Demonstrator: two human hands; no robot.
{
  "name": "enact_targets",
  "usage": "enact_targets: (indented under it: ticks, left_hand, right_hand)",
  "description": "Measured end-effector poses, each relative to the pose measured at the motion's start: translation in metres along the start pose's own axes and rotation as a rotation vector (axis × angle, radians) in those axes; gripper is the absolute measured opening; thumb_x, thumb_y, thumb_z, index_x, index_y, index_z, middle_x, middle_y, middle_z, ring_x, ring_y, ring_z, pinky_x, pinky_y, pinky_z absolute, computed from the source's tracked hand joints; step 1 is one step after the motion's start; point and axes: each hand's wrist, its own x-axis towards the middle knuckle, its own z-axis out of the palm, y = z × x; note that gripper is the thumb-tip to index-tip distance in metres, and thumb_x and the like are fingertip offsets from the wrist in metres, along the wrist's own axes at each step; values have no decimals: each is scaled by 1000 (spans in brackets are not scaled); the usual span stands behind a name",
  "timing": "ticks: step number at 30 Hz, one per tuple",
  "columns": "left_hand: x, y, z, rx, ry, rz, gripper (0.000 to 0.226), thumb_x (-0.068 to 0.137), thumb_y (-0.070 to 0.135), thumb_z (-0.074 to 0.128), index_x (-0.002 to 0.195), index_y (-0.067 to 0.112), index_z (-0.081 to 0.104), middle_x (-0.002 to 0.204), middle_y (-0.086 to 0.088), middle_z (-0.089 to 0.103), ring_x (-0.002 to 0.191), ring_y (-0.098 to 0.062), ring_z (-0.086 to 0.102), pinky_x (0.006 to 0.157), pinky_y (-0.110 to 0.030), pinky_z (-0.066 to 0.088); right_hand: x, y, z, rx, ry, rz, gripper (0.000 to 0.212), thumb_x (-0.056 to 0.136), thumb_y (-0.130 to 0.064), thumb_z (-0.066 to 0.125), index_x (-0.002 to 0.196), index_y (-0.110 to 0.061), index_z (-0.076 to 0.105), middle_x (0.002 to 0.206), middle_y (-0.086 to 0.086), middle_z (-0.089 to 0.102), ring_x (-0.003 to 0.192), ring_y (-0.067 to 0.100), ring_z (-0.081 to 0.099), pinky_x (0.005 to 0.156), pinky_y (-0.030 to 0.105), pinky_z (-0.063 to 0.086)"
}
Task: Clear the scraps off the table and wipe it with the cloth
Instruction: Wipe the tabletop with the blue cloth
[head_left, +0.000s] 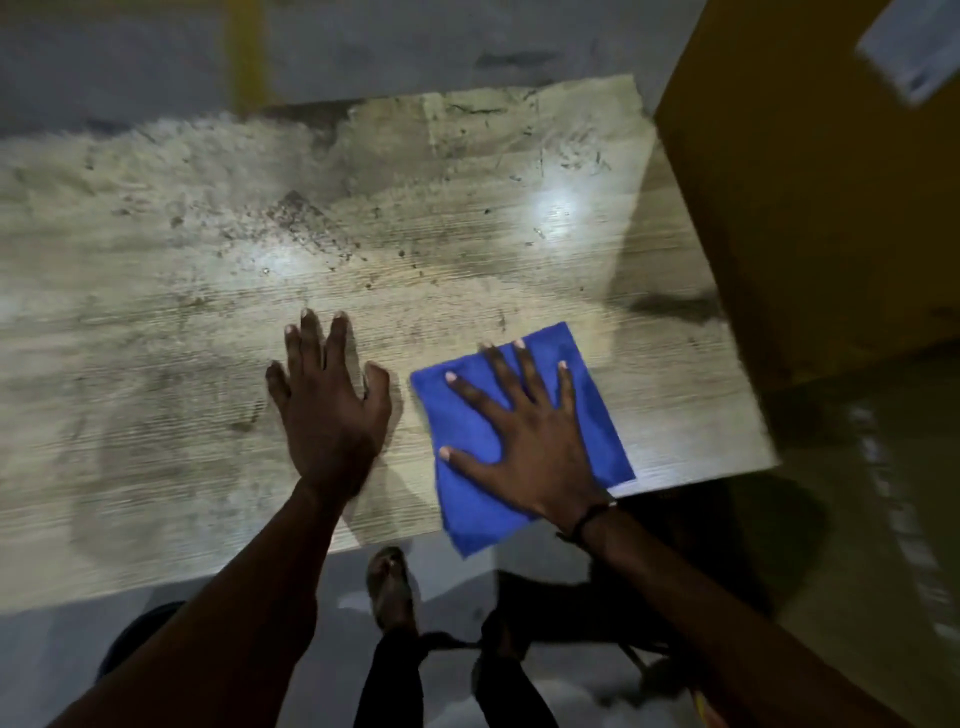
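The left hand (324, 410) lies flat on the table (156, 364) with its fingers straight and slightly spread, palm down, holding nothing; the bare forearm runs back from it toward the near edge. Beyond its fingertips and off to its left, the worn wood-grain top carries a scatter of small dark specks and smudges (306, 223), well apart from the hand, along with two bright glare spots. Just beside the left hand's thumb, with a narrow strip of bare wood between them, sits the blue cloth (467, 431), folded into a rough square and turned at an angle. The right hand (524, 431) presses down on it with all five fingers straight and splayed wide, the palm covering the cloth's middle; a dark band (589, 517) circles the wrist. Under the heel of that hand the cloth's near corner hangs over the table's near edge. Past the right hand's little finger the tabletop ends at its right edge, and beyond that stands a large yellow-brown box (810, 208). Below the table edge, between the two forearms, a foot in a sandal (389, 582) stands on the grey floor.
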Motion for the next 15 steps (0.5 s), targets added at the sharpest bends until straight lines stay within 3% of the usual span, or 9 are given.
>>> enact_targets:
  ticks: [6, 10, 15]
  left_hand:
    - [0, 3, -1, -1, 0, -4, 69, 99, 45, 47, 162, 23, 35, 173, -10, 24, 160, -31, 21, 125, -59, 17]
    - [1, 2, 2, -1, -5, -4, 69, 99, 46, 46, 162, 23, 35, 173, -10, 24, 160, -31, 20, 125, -59, 17]
    - [1, 0, 2, 20, -50, -4, 71, 99, 46, 43, 165, 23, 29, 174, -10, 19, 160, -32, 18, 125, -60, 16]
  right_hand:
    - [38, 90, -22, -103, 46, 286, 81, 87, -90, 33, 159, -54, 26, 175, -6, 14, 161, 27, 11, 121, 68, 15]
    - [91, 82, -18, -19, 58, 395, 83, 86, -91, 31, 160, -52, 27, 175, -2, 14, 161, 32, 9, 122, 71, 8]
    - [51, 21, 2, -24, 32, 73, 81, 89, -86, 40, 160, -50, 27, 175, -4, 11, 162, 25, 3, 125, 66, 4]
